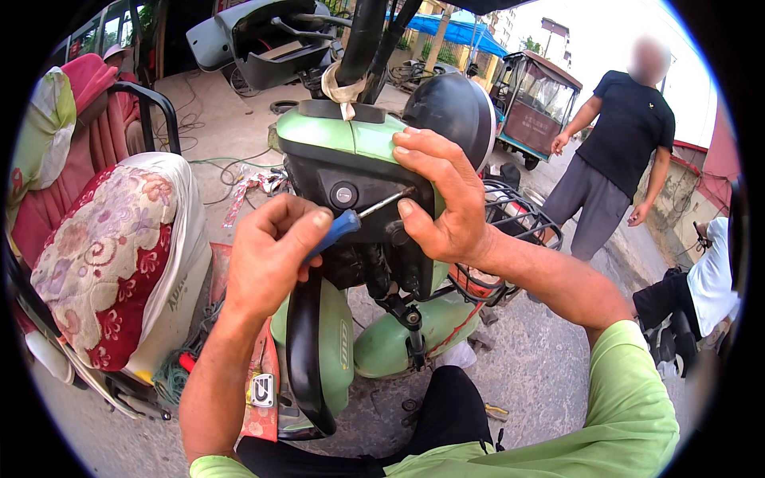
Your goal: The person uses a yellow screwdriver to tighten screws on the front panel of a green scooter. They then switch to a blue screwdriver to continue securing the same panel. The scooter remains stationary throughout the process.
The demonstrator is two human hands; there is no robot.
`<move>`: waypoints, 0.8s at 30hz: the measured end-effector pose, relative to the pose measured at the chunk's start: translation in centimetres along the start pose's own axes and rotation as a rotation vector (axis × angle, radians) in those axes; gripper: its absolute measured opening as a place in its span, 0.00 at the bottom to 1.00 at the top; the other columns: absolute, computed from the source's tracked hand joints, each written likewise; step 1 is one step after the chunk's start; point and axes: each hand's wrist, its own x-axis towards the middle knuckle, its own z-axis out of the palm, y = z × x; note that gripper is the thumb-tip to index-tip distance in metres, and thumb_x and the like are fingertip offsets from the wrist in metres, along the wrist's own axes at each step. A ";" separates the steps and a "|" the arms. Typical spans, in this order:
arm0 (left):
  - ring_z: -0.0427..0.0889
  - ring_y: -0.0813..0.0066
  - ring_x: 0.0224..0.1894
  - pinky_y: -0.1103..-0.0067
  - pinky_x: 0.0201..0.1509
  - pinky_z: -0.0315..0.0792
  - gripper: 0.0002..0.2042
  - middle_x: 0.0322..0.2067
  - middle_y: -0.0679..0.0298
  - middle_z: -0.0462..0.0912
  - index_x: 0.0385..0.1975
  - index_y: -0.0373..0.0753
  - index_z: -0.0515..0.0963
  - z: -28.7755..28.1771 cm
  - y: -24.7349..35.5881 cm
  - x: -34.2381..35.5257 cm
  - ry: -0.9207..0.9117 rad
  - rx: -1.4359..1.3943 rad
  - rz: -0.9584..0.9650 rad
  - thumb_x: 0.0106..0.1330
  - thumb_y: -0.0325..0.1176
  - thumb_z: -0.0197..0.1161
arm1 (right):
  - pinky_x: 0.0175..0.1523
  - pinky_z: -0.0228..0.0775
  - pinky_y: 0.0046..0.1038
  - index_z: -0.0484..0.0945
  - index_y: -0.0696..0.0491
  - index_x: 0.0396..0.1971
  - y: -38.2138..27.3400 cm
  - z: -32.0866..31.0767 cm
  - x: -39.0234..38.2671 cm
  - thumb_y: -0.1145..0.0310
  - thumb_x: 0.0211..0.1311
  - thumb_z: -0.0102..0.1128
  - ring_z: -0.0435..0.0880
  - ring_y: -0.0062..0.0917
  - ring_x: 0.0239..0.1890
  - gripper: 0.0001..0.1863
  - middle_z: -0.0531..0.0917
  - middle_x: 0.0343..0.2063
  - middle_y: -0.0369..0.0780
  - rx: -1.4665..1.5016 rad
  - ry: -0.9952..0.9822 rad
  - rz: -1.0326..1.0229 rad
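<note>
My left hand (279,243) is closed around the blue handle of a screwdriver (343,227). The metal shaft slants up to the right, its tip at the right part of a black panel (307,179) with a round key lock (343,193). This panel belongs to the front of a green and black scooter (373,137). My right hand (446,195) lies on the panel's right edge with fingers spread, the upper fingers over the green cover and the thumb close to the screwdriver tip. Whether a screw sits at the tip is too small to tell.
At left stands a seat with a floral cushion (103,239). A black wire basket (510,239) and black round shell (450,111) are beyond the scooter. A person (621,135) stands at right; another sits at far right. Cables (231,163) lie on the ground.
</note>
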 end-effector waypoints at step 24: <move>0.80 0.77 0.28 0.78 0.34 0.74 0.09 0.26 0.60 0.83 0.34 0.32 0.81 0.3 -1.5 -1.3 0.101 0.493 0.374 0.57 0.28 0.72 | 0.64 0.69 0.42 0.77 0.61 0.50 -0.1 0.0 -0.2 0.73 0.45 0.60 0.78 0.47 0.57 0.26 0.79 0.52 0.50 -0.031 -0.006 -0.008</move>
